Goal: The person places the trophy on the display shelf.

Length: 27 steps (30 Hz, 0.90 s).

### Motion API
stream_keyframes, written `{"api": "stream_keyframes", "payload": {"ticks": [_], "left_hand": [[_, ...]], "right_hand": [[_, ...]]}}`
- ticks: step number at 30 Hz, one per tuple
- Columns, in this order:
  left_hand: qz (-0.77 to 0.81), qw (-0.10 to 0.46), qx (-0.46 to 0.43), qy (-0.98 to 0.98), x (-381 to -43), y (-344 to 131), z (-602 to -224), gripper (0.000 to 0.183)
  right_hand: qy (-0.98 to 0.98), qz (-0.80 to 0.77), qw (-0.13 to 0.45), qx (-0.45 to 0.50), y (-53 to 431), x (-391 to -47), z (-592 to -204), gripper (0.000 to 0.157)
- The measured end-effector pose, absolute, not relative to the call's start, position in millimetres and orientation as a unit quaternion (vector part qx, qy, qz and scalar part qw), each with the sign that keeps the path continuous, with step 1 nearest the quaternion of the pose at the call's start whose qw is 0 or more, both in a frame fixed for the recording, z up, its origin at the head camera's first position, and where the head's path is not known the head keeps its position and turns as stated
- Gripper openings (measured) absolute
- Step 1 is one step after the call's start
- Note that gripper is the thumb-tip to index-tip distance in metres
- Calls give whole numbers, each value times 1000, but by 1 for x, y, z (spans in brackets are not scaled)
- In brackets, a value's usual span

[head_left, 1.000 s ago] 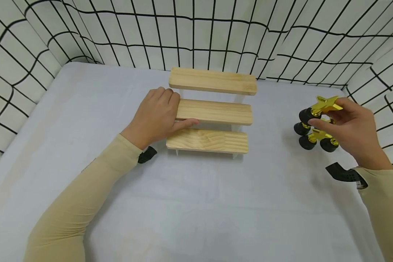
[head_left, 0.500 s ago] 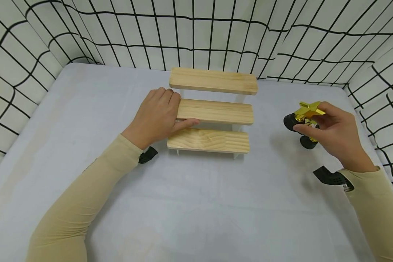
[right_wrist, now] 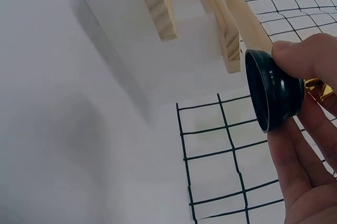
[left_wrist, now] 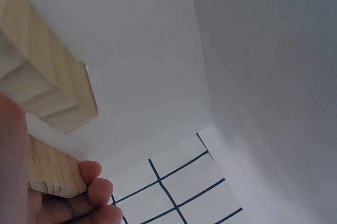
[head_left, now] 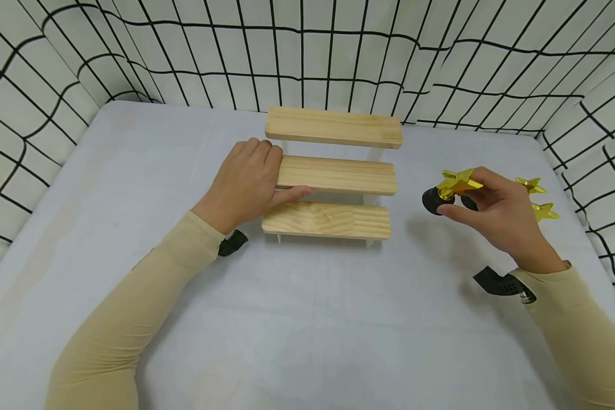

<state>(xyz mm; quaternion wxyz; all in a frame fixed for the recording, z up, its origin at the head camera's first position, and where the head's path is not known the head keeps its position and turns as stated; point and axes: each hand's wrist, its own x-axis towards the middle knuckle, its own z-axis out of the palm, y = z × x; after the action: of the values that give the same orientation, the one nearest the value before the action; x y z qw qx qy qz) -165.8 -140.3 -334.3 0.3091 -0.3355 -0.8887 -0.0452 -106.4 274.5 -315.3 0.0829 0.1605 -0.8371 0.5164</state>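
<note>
A small trophy point(head_left: 458, 183) with a gold star on a round black base is pinched between the thumb and fingers of my right hand point(head_left: 509, 219). It is raised off the table, right of a three-step wooden display stand point(head_left: 338, 175). In the right wrist view the hollow underside of the trophy's base point(right_wrist: 276, 92) faces the camera. My left hand point(head_left: 246, 182) grips the left end of the stand's middle board, thumb along its front. The left wrist view shows fingertips point(left_wrist: 100, 192) curled round the end of a board.
More gold star trophies point(head_left: 545, 211) stand behind and right of my right hand, partly hidden by it. Black wire grid panels point(head_left: 318, 51) rise along the back and sides of the white-covered table point(head_left: 307, 330).
My right hand has moved left toward the stand with the trophy, and stars of other trophies now show behind it. My left hand has stayed on the stand.
</note>
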Motion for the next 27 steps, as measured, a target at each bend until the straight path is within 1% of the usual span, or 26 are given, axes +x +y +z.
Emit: {"api": "stream_keyframes", "payload": {"ticks": [7,11,15,22,27], "left_hand": [[-47,296,-333,-894,-165,-142,-334,90],[-47,293,-334,-895,-165,-141,-334,85],[-46,293,-335,-895,-166,-141,-334,81],[-46,295,-333,-894,-165,-141,-334,85],[-46,301,-334,-892,-166,-141,-334,87]], "right_hand": [[-805,554,71,198,261,-103,-316,44],[-790,573,59,210,255,-100,-316,45],[-784,574,59,226,250,-99,-318,45],[-775,573,65,259,242,-98,-318,45],[-759,589,54,270,237,-95,-316,45]]}}
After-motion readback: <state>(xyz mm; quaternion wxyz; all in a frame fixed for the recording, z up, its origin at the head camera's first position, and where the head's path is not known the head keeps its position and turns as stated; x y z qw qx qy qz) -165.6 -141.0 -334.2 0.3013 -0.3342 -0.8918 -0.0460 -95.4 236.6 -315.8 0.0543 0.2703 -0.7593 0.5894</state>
